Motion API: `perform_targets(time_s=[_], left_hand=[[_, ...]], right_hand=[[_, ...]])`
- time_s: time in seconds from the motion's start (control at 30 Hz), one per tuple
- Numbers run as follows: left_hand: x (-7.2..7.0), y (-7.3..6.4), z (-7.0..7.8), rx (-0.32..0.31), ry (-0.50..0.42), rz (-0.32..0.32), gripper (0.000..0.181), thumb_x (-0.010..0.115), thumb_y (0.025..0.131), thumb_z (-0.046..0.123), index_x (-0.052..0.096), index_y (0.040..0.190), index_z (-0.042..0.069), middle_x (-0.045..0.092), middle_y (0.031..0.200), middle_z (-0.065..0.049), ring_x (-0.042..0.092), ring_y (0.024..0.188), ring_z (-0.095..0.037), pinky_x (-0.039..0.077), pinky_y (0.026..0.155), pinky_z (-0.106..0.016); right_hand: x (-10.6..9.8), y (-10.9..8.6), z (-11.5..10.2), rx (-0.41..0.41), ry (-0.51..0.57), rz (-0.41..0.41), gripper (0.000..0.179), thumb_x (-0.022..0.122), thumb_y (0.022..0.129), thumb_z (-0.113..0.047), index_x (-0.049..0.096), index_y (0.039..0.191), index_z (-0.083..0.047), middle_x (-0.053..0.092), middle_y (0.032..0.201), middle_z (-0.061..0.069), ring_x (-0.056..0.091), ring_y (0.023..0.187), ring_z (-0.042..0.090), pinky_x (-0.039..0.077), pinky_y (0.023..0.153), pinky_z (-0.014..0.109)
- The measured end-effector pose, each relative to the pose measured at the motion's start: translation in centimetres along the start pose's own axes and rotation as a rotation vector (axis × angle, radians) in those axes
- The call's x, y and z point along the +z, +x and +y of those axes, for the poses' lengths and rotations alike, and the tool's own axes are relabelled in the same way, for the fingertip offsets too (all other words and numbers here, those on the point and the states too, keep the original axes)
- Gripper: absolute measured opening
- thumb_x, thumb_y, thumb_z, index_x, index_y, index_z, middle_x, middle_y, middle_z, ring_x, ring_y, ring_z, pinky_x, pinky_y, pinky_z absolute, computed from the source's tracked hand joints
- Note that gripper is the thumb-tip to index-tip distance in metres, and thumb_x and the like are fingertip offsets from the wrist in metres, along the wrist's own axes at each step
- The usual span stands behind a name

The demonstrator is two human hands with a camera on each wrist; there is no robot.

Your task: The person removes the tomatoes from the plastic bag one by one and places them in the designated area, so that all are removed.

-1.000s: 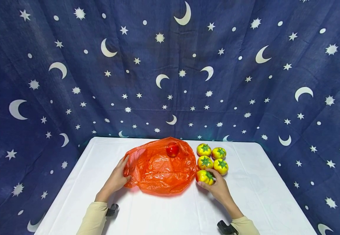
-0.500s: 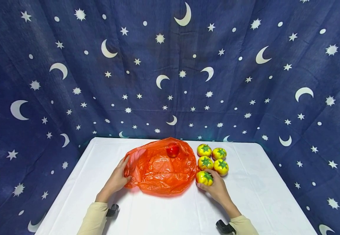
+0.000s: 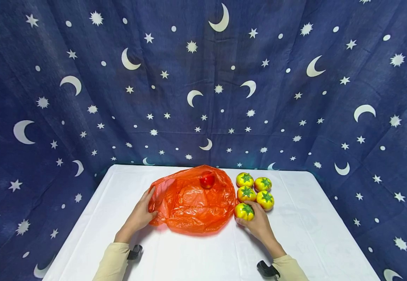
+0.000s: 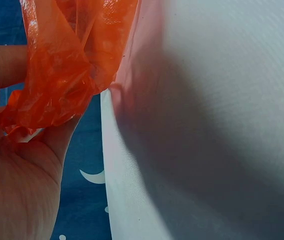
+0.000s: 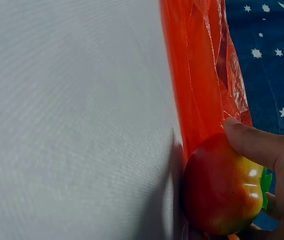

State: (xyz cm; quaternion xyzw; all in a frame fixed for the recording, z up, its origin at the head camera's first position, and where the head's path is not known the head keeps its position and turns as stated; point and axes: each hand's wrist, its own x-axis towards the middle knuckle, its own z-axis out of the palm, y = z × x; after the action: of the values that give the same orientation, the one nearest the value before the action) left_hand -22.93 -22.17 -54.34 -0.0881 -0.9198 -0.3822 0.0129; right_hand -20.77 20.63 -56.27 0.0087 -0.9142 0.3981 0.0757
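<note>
An orange-red plastic bag (image 3: 196, 203) lies spread on the white table, its left edge held between thumb and fingers of my left hand (image 3: 141, 210). The left wrist view has the crumpled bag film (image 4: 62, 65) in that grip. My right hand (image 3: 260, 224) grips a yellow-and-red toy tomato (image 3: 243, 212) with a green leafy top, right at the bag's right edge. From the right wrist, its red side (image 5: 217, 185) shows, with the thumb over it. A round red thing (image 3: 207, 180) shows in the bag's far part.
Several more toy tomatoes, among them a near one (image 3: 265, 200) and a far one (image 3: 244, 180), stand grouped right of the bag. The white tabletop (image 3: 203, 257) ends before a dark blue curtain (image 3: 175, 97) with moons and stars.
The tomato in my right hand has tipped from its side to leafy top up, and the hand has shifted slightly left. My left hand stays on the bag.
</note>
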Motion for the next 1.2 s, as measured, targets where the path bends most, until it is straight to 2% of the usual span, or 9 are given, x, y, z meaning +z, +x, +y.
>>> perform_targets(time_s=[0.17, 0.37, 0.63, 0.77, 0.93, 1.03, 1.2], left_hand=[[0.0, -0.1, 0.0, -0.011, 0.002, -0.008, 0.093, 0.070, 0.078, -0.002, 0.021, 0.156, 0.005, 0.018, 0.162, -0.020, 0.027, 0.145, -0.047, 0.027, 0.116, -0.059], [0.1, -0.1, -0.1, -0.009, 0.002, -0.002, 0.094, 0.070, 0.077, -0.003, 0.021, 0.156, 0.005, 0.019, 0.162, -0.020, 0.027, 0.145, -0.047, 0.028, 0.115, -0.059], [0.1, -0.2, -0.1, 0.025, 0.010, 0.015, 0.094, 0.071, 0.076, -0.003, 0.021, 0.156, 0.004, 0.020, 0.161, -0.022, 0.029, 0.143, -0.049, 0.029, 0.114, -0.061], [0.1, -0.2, -0.1, 0.030, 0.010, 0.017, 0.094, 0.071, 0.076, -0.003, 0.022, 0.156, 0.004, 0.021, 0.161, -0.021, 0.029, 0.143, -0.048, 0.029, 0.114, -0.060], [0.1, 0.0, -0.2, 0.029, 0.005, 0.017, 0.095, 0.071, 0.075, -0.004, 0.022, 0.156, 0.005, 0.020, 0.161, -0.020, 0.028, 0.144, -0.047, 0.029, 0.115, -0.060], [0.1, 0.0, -0.2, 0.021, 0.001, 0.011, 0.095, 0.070, 0.076, -0.004, 0.021, 0.157, 0.006, 0.020, 0.161, -0.019, 0.028, 0.145, -0.047, 0.029, 0.115, -0.059], [0.1, 0.1, -0.1, 0.003, -0.004, 0.000, 0.095, 0.070, 0.077, -0.004, 0.019, 0.157, 0.007, 0.017, 0.162, -0.019, 0.026, 0.145, -0.047, 0.029, 0.115, -0.059]], right_hand=[[0.0, -0.2, 0.1, -0.019, -0.006, -0.009, 0.072, 0.088, 0.071, -0.025, 0.056, 0.132, -0.007, 0.054, 0.136, 0.020, 0.050, 0.128, 0.039, 0.038, 0.110, 0.059], [-0.2, -0.5, 0.2, -0.054, -0.001, 0.001, 0.069, 0.086, 0.071, -0.017, 0.056, 0.131, -0.007, 0.055, 0.134, 0.020, 0.051, 0.128, 0.040, 0.038, 0.109, 0.059], [-0.3, -0.5, 0.2, -0.034, 0.007, 0.022, 0.068, 0.087, 0.071, -0.016, 0.057, 0.131, -0.008, 0.056, 0.134, 0.021, 0.051, 0.128, 0.040, 0.038, 0.109, 0.060], [-0.5, -0.5, 0.1, -0.035, 0.006, 0.034, 0.067, 0.087, 0.069, -0.015, 0.058, 0.130, -0.008, 0.057, 0.132, 0.020, 0.053, 0.126, 0.039, 0.040, 0.108, 0.058], [-1.0, -0.6, -0.2, -0.044, 0.022, 0.036, 0.066, 0.087, 0.070, -0.014, 0.058, 0.129, -0.010, 0.058, 0.131, 0.016, 0.057, 0.121, 0.036, 0.049, 0.100, 0.053], [-1.3, -0.7, -0.6, -0.070, 0.031, 0.053, 0.065, 0.087, 0.069, -0.014, 0.059, 0.127, -0.009, 0.059, 0.129, 0.015, 0.060, 0.117, 0.034, 0.053, 0.093, 0.050], [-2.0, -0.8, -1.5, -0.161, 0.041, 0.130, 0.063, 0.087, 0.067, -0.009, 0.061, 0.124, -0.004, 0.061, 0.124, 0.016, 0.062, 0.108, 0.033, 0.054, 0.088, 0.050]])
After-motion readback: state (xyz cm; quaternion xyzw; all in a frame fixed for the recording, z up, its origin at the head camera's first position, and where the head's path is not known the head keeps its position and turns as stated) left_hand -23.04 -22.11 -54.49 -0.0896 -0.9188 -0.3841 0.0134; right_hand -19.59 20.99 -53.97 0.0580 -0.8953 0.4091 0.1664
